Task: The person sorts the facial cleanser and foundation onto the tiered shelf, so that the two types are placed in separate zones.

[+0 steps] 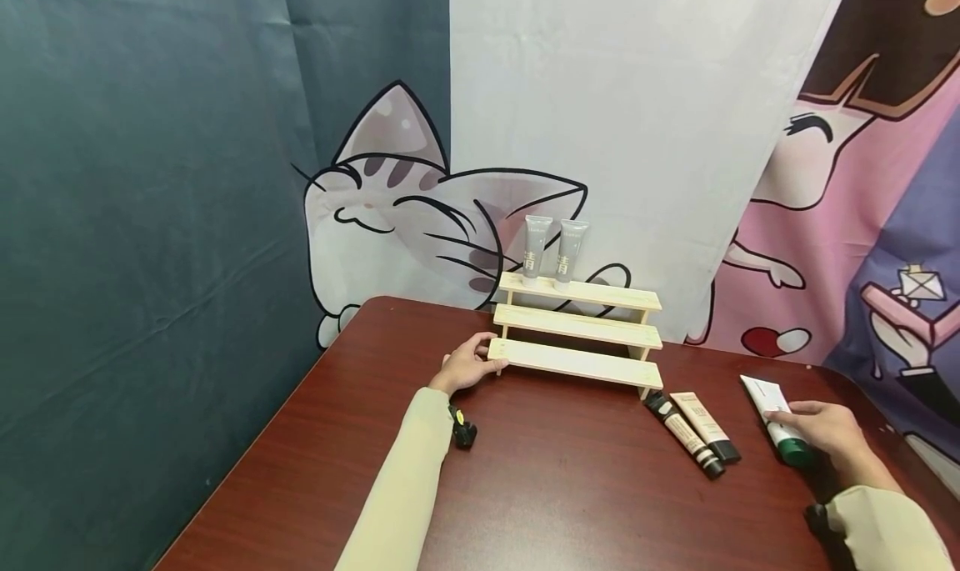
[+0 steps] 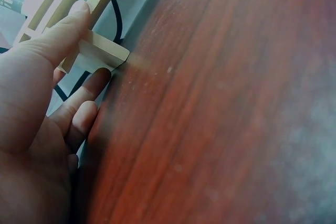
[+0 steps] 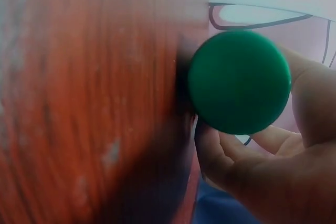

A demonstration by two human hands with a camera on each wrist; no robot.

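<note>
My left hand grips the left end of the lowest board of a three-tier wooden display stand. In the left wrist view its thumb lies on the board and the other fingers curl below. Two grey squeeze tubes stand upright on the top tier, the left tube beside the right tube. At the right, my right hand holds a white squeeze tube with a green cap. That tube lies low over the table; whether it touches the wood I cannot tell.
A black tube with a beige label and a beige tube with a black cap lie side by side on the brown table, right of the stand. Behind the table hangs a printed curtain with cartoon figures.
</note>
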